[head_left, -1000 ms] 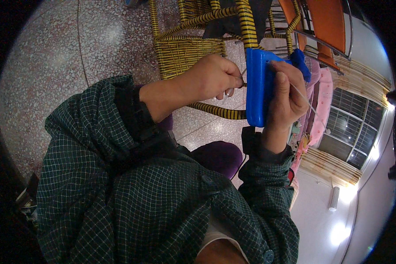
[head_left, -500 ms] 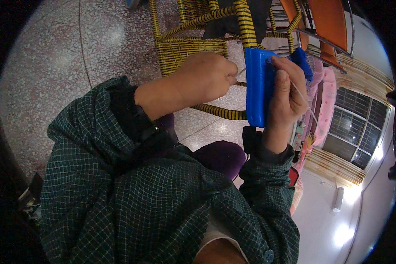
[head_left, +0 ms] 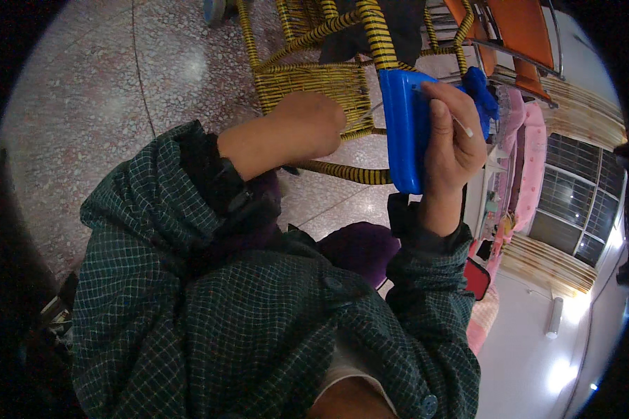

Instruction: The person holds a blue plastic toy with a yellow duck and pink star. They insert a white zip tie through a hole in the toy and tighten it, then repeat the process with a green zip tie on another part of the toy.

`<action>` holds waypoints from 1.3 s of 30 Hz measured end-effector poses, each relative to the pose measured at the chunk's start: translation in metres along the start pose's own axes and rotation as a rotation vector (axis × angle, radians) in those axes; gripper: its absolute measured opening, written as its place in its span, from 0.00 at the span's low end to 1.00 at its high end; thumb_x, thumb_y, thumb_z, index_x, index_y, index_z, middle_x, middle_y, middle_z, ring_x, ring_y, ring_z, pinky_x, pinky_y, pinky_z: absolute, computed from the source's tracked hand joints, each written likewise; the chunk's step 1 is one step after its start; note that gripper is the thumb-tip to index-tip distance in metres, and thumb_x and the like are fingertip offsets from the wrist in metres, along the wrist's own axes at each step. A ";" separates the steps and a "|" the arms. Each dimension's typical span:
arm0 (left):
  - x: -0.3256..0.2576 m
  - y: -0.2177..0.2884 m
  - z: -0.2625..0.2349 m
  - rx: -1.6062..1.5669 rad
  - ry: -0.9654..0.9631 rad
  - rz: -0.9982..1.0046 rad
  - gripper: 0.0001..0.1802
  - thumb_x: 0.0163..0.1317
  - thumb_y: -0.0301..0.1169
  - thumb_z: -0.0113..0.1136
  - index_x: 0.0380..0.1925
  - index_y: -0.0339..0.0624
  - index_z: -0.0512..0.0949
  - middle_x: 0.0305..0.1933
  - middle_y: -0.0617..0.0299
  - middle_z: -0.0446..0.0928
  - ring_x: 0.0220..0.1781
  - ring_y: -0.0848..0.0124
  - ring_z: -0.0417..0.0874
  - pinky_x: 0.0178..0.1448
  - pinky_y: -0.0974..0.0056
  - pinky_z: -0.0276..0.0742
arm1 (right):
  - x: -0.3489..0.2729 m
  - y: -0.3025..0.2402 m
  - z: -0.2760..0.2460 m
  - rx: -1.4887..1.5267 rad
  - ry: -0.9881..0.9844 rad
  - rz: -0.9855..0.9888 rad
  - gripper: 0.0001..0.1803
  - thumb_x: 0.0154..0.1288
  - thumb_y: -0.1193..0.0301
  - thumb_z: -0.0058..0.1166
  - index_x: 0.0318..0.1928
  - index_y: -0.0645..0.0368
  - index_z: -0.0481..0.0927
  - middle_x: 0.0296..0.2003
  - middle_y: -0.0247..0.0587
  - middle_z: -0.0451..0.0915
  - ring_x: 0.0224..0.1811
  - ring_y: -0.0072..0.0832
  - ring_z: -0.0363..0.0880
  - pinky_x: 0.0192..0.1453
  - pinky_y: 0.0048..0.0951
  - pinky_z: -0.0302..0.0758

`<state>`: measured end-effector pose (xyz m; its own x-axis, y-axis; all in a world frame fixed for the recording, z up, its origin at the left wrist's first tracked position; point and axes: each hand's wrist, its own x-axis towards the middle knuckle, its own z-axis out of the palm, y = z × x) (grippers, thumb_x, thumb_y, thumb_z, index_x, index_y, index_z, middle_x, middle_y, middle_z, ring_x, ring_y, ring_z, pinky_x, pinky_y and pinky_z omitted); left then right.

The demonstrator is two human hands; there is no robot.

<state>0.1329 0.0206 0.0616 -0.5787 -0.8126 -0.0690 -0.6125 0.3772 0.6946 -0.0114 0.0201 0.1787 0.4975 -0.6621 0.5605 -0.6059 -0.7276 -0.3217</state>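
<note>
Gripping one blue piece point(head_left: 402, 136) in the right hand point(head_left: 456, 143), one pale cord point(head_left: 468, 131), left hand point(head_left: 313, 124) curled, grip hidden

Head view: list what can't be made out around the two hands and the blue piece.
All in the head view:
Left hand: its back hides anything it may grip.
Pale strand at the right hand: the strand is thin, and the blue piece and right hand hide whether it joins the one near the left hand.
Blue piece: its far side faces away.
Yellow-and-black woven furniture: cut off by the upper edge.
</note>
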 end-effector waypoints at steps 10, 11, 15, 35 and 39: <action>0.006 -0.012 0.009 -0.219 0.003 0.092 0.12 0.48 0.36 0.50 0.26 0.41 0.78 0.30 0.50 0.77 0.35 0.53 0.77 0.37 0.53 0.72 | 0.000 -0.001 -0.002 0.019 0.002 -0.079 0.06 0.54 0.79 0.55 0.34 0.64 0.78 0.33 0.45 0.78 0.36 0.32 0.77 0.42 0.25 0.72; 0.005 -0.012 0.007 -0.273 0.002 0.108 0.13 0.47 0.35 0.50 0.27 0.40 0.79 0.30 0.49 0.77 0.36 0.54 0.78 0.39 0.54 0.72 | -0.001 -0.002 -0.003 0.015 -0.001 -0.077 0.06 0.54 0.79 0.55 0.34 0.64 0.78 0.33 0.45 0.78 0.36 0.32 0.77 0.42 0.25 0.72; 0.001 -0.006 0.005 -0.546 0.119 0.036 0.12 0.52 0.37 0.53 0.24 0.39 0.77 0.22 0.57 0.76 0.22 0.65 0.76 0.29 0.61 0.72 | 0.000 -0.002 -0.004 0.028 -0.010 -0.065 0.05 0.53 0.78 0.55 0.33 0.64 0.78 0.33 0.44 0.79 0.36 0.31 0.77 0.41 0.25 0.72; -0.008 0.015 -0.005 -1.424 0.134 0.116 0.14 0.58 0.37 0.51 0.20 0.39 0.73 0.15 0.63 0.72 0.14 0.76 0.71 0.19 0.73 0.68 | -0.002 -0.008 0.002 -0.022 -0.082 -0.035 0.05 0.52 0.79 0.57 0.32 0.64 0.79 0.32 0.44 0.78 0.34 0.30 0.77 0.39 0.24 0.73; -0.005 0.013 -0.004 -1.467 0.090 0.150 0.14 0.60 0.38 0.50 0.21 0.39 0.73 0.17 0.63 0.72 0.15 0.76 0.72 0.19 0.73 0.68 | -0.001 -0.008 0.002 -0.014 -0.078 -0.047 0.05 0.52 0.79 0.56 0.32 0.64 0.79 0.32 0.44 0.78 0.34 0.29 0.77 0.39 0.24 0.73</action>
<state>0.1301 0.0277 0.0738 -0.5176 -0.8525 0.0730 0.5604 -0.2733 0.7818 -0.0058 0.0264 0.1790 0.5720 -0.6398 0.5133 -0.5893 -0.7558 -0.2854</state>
